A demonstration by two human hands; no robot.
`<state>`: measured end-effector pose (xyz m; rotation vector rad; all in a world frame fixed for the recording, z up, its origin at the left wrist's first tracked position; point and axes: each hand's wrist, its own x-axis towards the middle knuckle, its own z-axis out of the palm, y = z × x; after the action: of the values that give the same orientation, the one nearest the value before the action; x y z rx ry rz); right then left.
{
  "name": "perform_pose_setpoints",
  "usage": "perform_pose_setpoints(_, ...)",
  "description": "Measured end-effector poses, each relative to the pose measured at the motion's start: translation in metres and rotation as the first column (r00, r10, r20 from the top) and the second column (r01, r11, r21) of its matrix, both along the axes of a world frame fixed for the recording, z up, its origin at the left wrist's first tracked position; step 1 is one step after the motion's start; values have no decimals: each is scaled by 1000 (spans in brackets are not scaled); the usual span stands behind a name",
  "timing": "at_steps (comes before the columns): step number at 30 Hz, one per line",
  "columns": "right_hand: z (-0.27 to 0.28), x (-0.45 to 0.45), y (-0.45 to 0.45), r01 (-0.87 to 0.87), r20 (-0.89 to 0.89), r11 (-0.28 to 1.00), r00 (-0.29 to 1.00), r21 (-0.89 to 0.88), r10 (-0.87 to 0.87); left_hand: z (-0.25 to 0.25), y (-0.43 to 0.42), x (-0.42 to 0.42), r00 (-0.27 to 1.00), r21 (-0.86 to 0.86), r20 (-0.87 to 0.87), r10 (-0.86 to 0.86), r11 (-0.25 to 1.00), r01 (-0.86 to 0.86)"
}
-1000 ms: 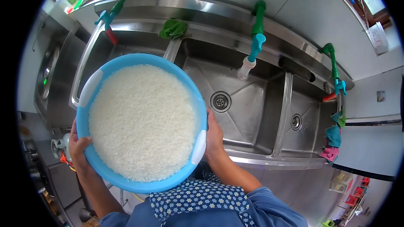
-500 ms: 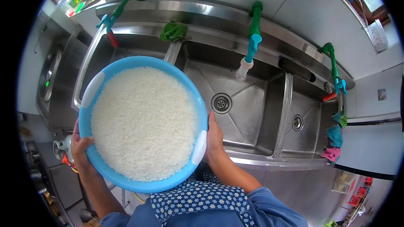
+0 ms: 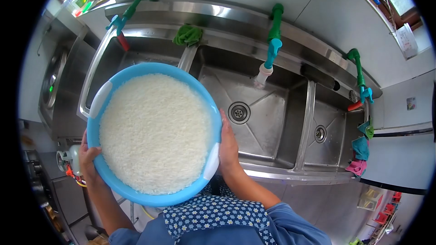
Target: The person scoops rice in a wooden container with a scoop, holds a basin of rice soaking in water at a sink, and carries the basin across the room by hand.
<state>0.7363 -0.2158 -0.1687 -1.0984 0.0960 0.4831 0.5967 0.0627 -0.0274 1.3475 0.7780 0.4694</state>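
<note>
A round blue basin [image 3: 131, 195] with white side grips is held up in front of my body. White rice [image 3: 156, 134] fills it in a broad, level layer. At the basin's left side, my left hand [image 3: 88, 159] grips the wall, thumb over the rim and fingers underneath. My right hand [image 3: 229, 143] presses against the opposite side near a white grip; its fingers are partly hidden by the basin. The basin overlaps the left sink compartment and the front edge of the sink.
A steel sink [image 3: 254, 127] with three compartments spans the view. Green pipe taps stand behind it, the middle tap [image 3: 272, 54] with a white nozzle. A green cloth [image 3: 187, 35] lies on the left divider. More cloths [image 3: 359, 149] hang at the right end.
My right hand has shifted slightly up along the basin's side. The basin itself has hardly moved, and my left hand keeps its hold.
</note>
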Motion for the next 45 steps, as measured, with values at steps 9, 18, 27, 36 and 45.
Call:
perform_pose_setpoints(9,-2,7,2,-73,117,996,990,-45,78,-5,3,1,999,-19,35,31,999,-30)
perform_pose_setpoints(18,4,12,-3,-99,106,992,989,-78,107,2,-7,12,999,-2,33,33,999,-32)
perform_pose_setpoints(27,8,15,-3,-112,89,988,989,-106,122,5,-11,14,998,9,18,52,999,-52)
perform_pose_setpoints(36,7,17,-4,-123,84,987,988,-100,132,9,-18,18,998,14,29,50,999,-51)
perform_pose_setpoints(45,14,19,-5,-139,91,983,984,-120,151,8,-13,16,999,18,25,41,999,-42)
